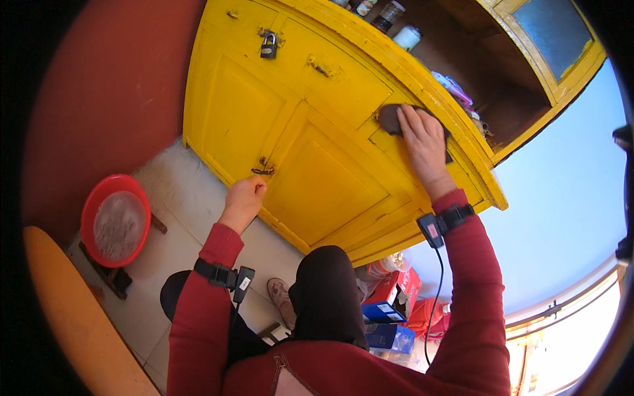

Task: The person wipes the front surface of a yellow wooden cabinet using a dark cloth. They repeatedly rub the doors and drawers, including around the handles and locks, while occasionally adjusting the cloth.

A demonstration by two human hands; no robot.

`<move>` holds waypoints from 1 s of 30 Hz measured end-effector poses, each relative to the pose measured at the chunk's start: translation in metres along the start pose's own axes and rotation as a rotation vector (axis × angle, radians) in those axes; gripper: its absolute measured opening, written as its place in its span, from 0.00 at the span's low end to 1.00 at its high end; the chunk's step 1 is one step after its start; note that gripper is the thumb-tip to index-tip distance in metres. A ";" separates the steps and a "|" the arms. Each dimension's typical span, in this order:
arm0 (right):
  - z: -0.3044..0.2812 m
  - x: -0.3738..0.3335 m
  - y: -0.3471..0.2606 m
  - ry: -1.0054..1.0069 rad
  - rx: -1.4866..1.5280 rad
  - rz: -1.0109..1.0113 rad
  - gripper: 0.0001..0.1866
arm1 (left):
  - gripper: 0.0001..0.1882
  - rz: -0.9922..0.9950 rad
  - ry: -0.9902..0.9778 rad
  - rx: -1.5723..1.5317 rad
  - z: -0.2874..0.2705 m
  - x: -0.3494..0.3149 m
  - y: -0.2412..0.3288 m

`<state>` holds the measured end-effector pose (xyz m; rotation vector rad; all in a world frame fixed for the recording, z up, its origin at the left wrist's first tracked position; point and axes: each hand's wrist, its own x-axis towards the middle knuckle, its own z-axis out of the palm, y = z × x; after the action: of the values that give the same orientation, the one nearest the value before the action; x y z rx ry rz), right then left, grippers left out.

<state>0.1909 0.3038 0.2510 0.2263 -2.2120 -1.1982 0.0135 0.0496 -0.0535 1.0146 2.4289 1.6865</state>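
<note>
A yellow wooden cabinet with drawers and doors stands before me. My right hand presses a dark brown cloth flat against the drawer front at the right, fingers laid over it. Lower and to the left, my left hand is closed, just below the metal door latch; whatever is inside its fingers, if anything, is hidden. A padlock hangs from the hasp of the upper left drawer. Another metal pull sits on the middle drawer.
On the left, a red basin of sudsy, greyish water rests on a low wooden stool. An orange rounded surface fills the lower left. Jars stand on the cabinet's open shelf. Boxes and bags lie below its right end.
</note>
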 end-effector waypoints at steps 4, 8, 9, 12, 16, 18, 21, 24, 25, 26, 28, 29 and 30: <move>0.025 -0.001 -0.021 0.048 0.136 0.132 0.30 | 0.06 -0.011 0.019 0.030 -0.010 -0.001 0.000; 0.030 -0.031 -0.073 0.078 0.218 0.222 0.30 | 0.06 -0.039 0.057 0.019 -0.015 -0.002 -0.004; 0.028 -0.038 -0.082 0.136 0.286 0.165 0.29 | 0.06 -0.016 0.055 0.009 -0.015 -0.002 -0.004; 0.020 -0.044 -0.077 -0.088 0.429 0.169 0.28 | 0.06 -0.028 0.000 0.033 -0.014 0.000 -0.007; 0.002 -0.044 -0.011 0.127 0.226 0.157 0.27 | 0.07 -0.078 -0.049 0.020 -0.015 0.001 -0.011; -0.014 -0.062 0.021 -0.034 0.091 0.147 0.27 | 0.07 -0.054 -0.052 0.040 -0.016 0.003 -0.015; -0.047 -0.120 0.034 -0.070 0.037 0.109 0.30 | 0.06 -0.005 -0.011 0.046 -0.015 0.002 -0.018; -0.075 -0.181 0.033 0.027 -0.054 0.264 0.26 | 0.05 0.010 -0.012 0.086 -0.009 0.000 -0.015; -0.079 -0.194 0.031 0.052 -0.097 0.312 0.25 | 0.05 0.017 -0.027 0.103 -0.006 0.000 -0.012; -0.077 -0.198 0.030 0.014 -0.112 0.371 0.25 | 0.05 0.008 -0.068 0.104 -0.003 -0.001 -0.009; -0.065 -0.189 0.026 0.107 -0.064 0.403 0.26 | 0.05 -0.019 -0.151 0.099 0.003 -0.002 -0.001; -0.055 -0.176 0.024 0.106 -0.025 0.401 0.29 | 0.05 0.012 -0.154 0.112 0.004 -0.002 0.003; -0.041 -0.157 0.021 0.158 -0.015 0.349 0.31 | 0.05 0.025 -0.155 0.117 0.005 -0.003 0.006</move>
<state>0.3435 0.3523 0.2181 -0.0693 -2.0025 -0.9699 0.0210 0.0537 -0.0513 1.1465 2.4482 1.4277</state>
